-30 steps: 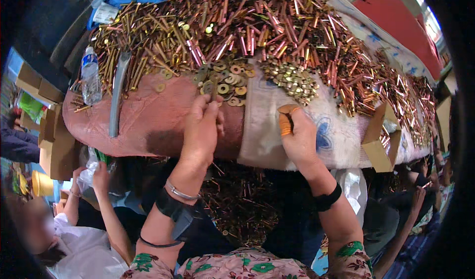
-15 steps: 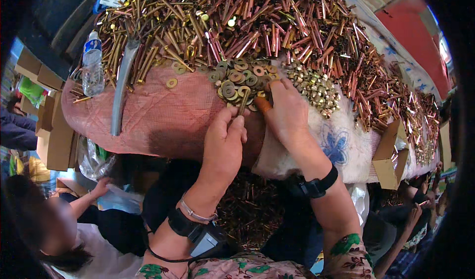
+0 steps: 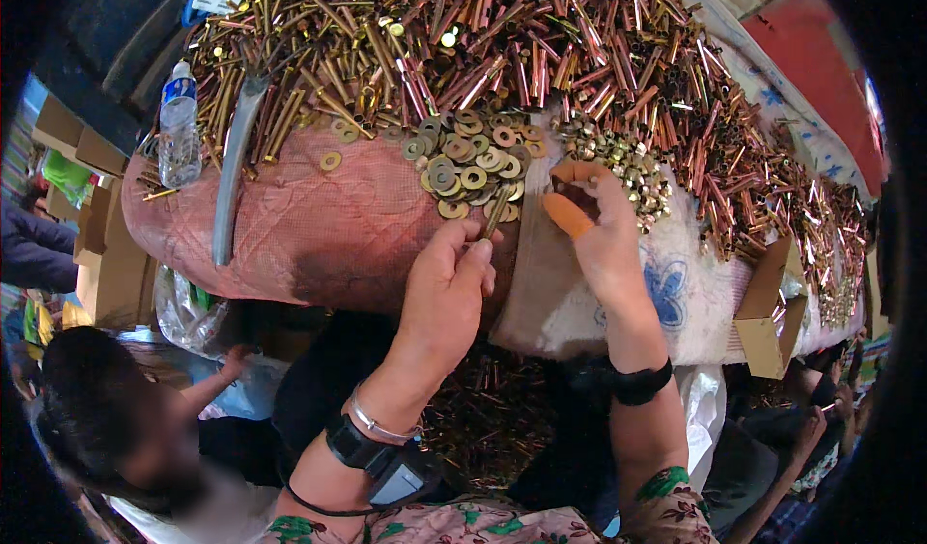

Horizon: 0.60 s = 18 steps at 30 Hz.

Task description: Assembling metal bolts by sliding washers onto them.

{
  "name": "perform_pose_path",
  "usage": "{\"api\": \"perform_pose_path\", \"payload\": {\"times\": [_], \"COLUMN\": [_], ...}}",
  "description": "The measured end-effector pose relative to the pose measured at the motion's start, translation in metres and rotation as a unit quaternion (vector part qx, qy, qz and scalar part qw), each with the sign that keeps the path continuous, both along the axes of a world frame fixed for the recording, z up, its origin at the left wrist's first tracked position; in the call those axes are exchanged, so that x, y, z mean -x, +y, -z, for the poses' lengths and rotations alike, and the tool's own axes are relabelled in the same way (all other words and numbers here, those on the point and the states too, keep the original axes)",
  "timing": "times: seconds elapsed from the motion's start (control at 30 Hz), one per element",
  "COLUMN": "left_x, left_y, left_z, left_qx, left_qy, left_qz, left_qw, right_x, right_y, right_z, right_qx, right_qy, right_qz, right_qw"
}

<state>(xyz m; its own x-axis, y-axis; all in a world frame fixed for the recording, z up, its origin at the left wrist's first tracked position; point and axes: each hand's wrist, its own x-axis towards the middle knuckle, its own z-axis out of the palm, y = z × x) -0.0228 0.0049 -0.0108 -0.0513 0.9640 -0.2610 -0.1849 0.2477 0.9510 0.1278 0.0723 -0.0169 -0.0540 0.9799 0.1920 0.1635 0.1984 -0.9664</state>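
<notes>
My left hand [image 3: 446,283] is closed, its thumb and fingers pinching a slim brass-coloured bolt [image 3: 498,210] that points up and away. Just beyond the bolt lies a heap of flat metal washers [image 3: 459,163], brass and grey in colour. To the right, my right hand [image 3: 606,230] hovers at the near edge of a pile of small shiny nuts [image 3: 632,172]. An orange cover is on its thumb, which stands apart from the curled fingers. I see nothing held between them, though part of the palm is hidden.
Long copper- and brass-coloured metal tubes and bolts [image 3: 541,52] cover the far side. A clear plastic bottle [image 3: 180,129] and a grey tube [image 3: 237,177] stand at left. A small cardboard box [image 3: 768,312] is at the right edge. Another person [image 3: 106,418] sits at lower left.
My right hand has moved from the edge of the washers rightward toward the nuts, and its fingers have spread. My left hand, still gripping the bolt, has shifted slightly right and nearer.
</notes>
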Motion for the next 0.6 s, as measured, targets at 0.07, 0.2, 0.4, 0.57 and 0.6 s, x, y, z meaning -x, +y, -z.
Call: {"api": "perform_pose_path", "payload": {"times": [0.07, 0.2, 0.4, 0.57, 0.6], "left_x": [-0.001, -0.022, -0.026, -0.044, -0.051], "left_y": [0.001, 0.004, -0.003, -0.004, -0.005], "left_z": [-0.006, -0.005, -0.018, -0.01, -0.01], "left_qx": [0.003, 0.013, 0.066, 0.044, 0.047], "left_qy": [0.001, 0.009, -0.019, -0.005, -0.006], "left_qz": [0.022, 0.016, -0.031, 0.033, 0.02], "left_qw": [1.0, 1.0, 0.997, 0.998, 0.999], "right_x": [-0.003, -0.026, -0.026, -0.035, -0.037], "right_y": [-0.002, -0.005, -0.006, -0.01, -0.011], "right_z": [-0.008, -0.004, -0.001, 0.012, 0.016], "right_qx": [0.04, 0.071, 0.007, -0.002, 0.01], "right_qy": [0.006, 0.035, -0.022, 0.073, 0.113], "right_qz": [-0.022, -0.046, -0.01, -0.029, -0.04], "right_qw": [0.999, 0.996, 1.0, 0.997, 0.993]}}
